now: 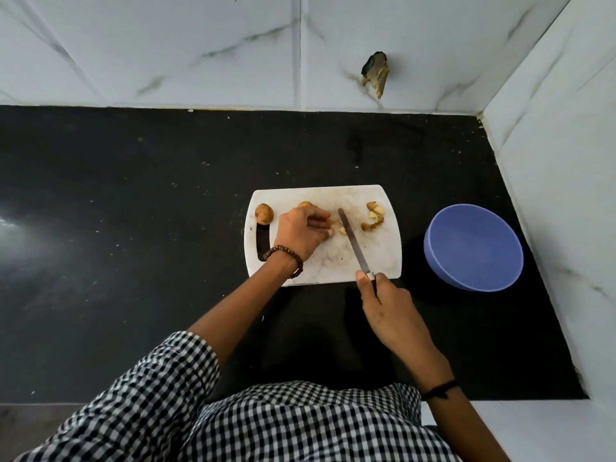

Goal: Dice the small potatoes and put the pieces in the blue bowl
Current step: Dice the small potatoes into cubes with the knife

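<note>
My left hand [301,233] curls its fingers down on a potato piece [342,230] mid cutting board [376,258]. My right hand [386,301] grips the knife [353,243] by its handle at the near edge, with the blade just right of that piece. Diced pieces [374,217] lie far right on the board and a whole potato [264,214] far left. The blue bowl [473,248] sits right of the board.

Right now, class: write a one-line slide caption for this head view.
Left hand steadies a cut potato on the cutting board; right hand holds the knife; blue bowl empty.

Checked shirt [266,425], beaded bracelet [286,259], black wrist thread [440,390].
</note>
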The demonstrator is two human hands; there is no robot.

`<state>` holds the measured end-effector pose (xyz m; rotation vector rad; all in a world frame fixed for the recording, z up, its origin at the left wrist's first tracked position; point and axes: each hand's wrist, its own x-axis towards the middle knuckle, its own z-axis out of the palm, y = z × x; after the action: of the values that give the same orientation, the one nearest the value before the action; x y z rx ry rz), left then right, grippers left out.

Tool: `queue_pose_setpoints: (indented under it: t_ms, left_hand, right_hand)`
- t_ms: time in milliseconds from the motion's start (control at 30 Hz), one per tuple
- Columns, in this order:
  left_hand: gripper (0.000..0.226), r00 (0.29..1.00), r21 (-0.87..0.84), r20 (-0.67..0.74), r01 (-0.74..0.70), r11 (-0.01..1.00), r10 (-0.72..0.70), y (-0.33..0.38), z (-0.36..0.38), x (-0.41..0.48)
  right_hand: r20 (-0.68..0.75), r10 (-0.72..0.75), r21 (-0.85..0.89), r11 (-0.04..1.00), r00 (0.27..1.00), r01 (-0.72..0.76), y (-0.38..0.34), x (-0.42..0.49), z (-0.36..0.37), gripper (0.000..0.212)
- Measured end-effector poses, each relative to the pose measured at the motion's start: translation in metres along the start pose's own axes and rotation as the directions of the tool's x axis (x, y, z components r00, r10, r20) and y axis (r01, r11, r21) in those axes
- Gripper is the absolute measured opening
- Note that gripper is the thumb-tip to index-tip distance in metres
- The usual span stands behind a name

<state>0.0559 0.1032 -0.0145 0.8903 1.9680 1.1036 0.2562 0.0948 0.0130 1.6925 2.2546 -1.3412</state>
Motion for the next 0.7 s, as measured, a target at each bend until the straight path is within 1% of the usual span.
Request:
queue_pose_setpoints:
  t_ms: [67, 133, 267, 333, 433, 500, 567, 633, 700]
  left_hand:
    - [0.044, 0.999, -0.04, 0.015, 0.029, 0.999, -0.029, 0.0, 0.001, 0.0]
    - [0.05, 0.998, -0.06, -0.007, 0.059, 0.996, -0.06, -0.001, 0.0, -0.001]
    - [0.045, 0.995, -0.005, -0.087, 0.04, 0.999, -0.04, -0.002, -0.005, -0.006]
    - [0.043, 0.996, 0.065, -0.086, 0.007, 0.998, -0.002, -0.003, -0.007, -0.008]
    - [0.038, 0.989, 0.211, -0.096, -0.088, 0.974, 0.11, -0.004, -0.01, -0.007]
    - [0.03, 0.971, 0.319, -0.125, -0.153, 0.935, 0.201, -0.004, -0.012, -0.006]
    - [0.026, 0.947, 0.433, -0.169, -0.176, 0.884, 0.272, -0.004, -0.014, -0.004]
    - [0.032, 0.934, 0.498, -0.179, -0.184, 0.847, 0.308, -0.006, -0.016, -0.001]
    - [0.043, 0.939, 0.533, -0.159, -0.179, 0.827, 0.306, -0.009, -0.017, 0.005]
  right_hand:
    - [0.001, -0.013, -0.015, 1.0, 1.0, 0.013, -0.005, 0.004, 0.003, 0.045]
    - [0.001, -0.034, -0.024, 0.999, 0.999, 0.034, -0.01, 0.008, 0.007, 0.045]
    - [0.03, -0.045, -0.094, 0.994, 0.999, 0.048, -0.014, 0.013, 0.015, 0.045]
    - [0.034, -0.037, -0.12, 0.992, 0.999, 0.041, -0.013, 0.015, 0.017, 0.045]
    - [0.005, -0.007, -0.116, 0.993, 1.0, 0.008, -0.007, 0.018, 0.013, 0.045]
    - [-0.032, 0.022, -0.088, 0.996, 0.999, -0.025, -0.001, 0.021, 0.008, 0.046]
    - [-0.063, 0.044, -0.074, 0.996, 0.997, -0.048, 0.005, 0.023, 0.004, 0.047]
    - [-0.08, 0.052, -0.057, 0.997, 0.995, -0.057, 0.007, 0.023, 0.001, 0.047]
    - [-0.092, 0.032, -0.052, 0.998, 0.995, -0.036, 0.006, 0.022, 0.002, 0.047]
